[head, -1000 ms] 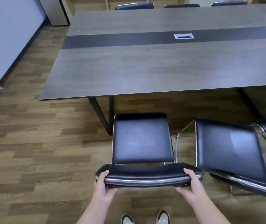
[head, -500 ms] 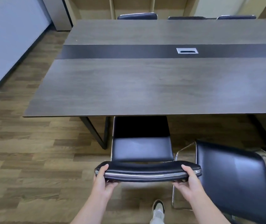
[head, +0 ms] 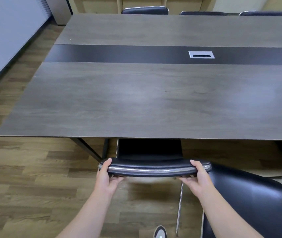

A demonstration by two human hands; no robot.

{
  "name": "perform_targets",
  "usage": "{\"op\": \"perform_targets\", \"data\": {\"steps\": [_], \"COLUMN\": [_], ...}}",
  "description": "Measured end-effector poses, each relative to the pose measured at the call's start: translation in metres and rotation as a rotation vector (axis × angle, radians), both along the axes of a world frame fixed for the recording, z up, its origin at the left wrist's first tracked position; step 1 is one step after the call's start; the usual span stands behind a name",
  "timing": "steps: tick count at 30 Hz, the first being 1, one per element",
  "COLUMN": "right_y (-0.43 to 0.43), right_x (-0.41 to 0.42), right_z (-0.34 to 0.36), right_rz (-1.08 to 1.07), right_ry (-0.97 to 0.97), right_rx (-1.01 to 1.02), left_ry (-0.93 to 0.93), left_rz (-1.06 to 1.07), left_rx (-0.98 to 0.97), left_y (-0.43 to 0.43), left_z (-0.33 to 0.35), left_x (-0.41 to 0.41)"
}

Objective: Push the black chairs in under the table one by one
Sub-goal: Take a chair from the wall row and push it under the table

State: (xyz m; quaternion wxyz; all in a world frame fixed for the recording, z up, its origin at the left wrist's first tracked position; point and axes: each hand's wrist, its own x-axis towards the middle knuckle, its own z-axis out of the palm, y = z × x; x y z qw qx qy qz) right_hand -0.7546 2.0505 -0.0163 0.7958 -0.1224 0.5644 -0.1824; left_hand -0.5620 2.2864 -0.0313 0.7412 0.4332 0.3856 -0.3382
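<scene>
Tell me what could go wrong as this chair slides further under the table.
1. The left hand and right hand wrap the chair backrest, which sits close to the table edge; thumbs could get pinched.
2. The table leg stands just left of the seat; the frame might snag.
3. The neighbouring chair nearly touches the backrest's right end and could be knocked.

A black padded chair [head: 149, 152] with a chrome-trimmed backrest stands at six o'clock of the table [head: 154, 100], its seat mostly hidden under the near edge. A second black chair [head: 250, 200] sits at four o'clock, pulled out, angled, chrome leg showing. Three more black chair backs [head: 145, 10] line the far edge at twelve o'clock. The table is long, grey wood grain with a dark centre strip.
</scene>
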Motion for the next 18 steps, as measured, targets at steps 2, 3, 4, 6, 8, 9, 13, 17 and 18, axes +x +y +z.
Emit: {"op": "perform_targets", "data": {"steps": [2,3,4,6,8,9,13,17,18], "right_y": [-0.015,-0.021,-0.026,-0.035,-0.042,-0.046,-0.059,-0.066,-0.067], "right_x": [0.01,0.014,0.017,0.023,0.028,0.03,0.038,0.046,0.048], "right_z": [-0.003,-0.004,-0.005,-0.006,-0.008,-0.009,-0.005,-0.002,-0.002], "right_rz": [-0.004,0.001,0.008,0.015,0.011,0.007,0.013,0.018,0.016], "right_ry": [0.001,-0.009,-0.018,-0.023,-0.021,-0.02,-0.034,-0.051,-0.05], "right_rx": [-0.013,-0.014,-0.014,-0.013,-0.017,-0.021,-0.027,-0.025,-0.024], "left_ry": [-0.005,-0.016,-0.022,-0.022,-0.024,-0.024,-0.011,-0.041,-0.043], "left_rz": [-0.001,0.002,0.008,0.019,0.03,0.036,0.043,0.041,0.047], "left_rx": [0.016,0.015,0.015,0.008,-0.009,-0.022,-0.038,-0.058,-0.063], "left_y": [-0.014,-0.02,-0.024,-0.031,-0.038,-0.042,-0.055,-0.064,-0.066], "left_z": [-0.001,-0.002,-0.003,-0.007,-0.009,-0.01,-0.012,-0.014,-0.014], "left_x": [0.009,0.013,0.016,0.023,0.03,0.033,0.041,0.049,0.052]}}
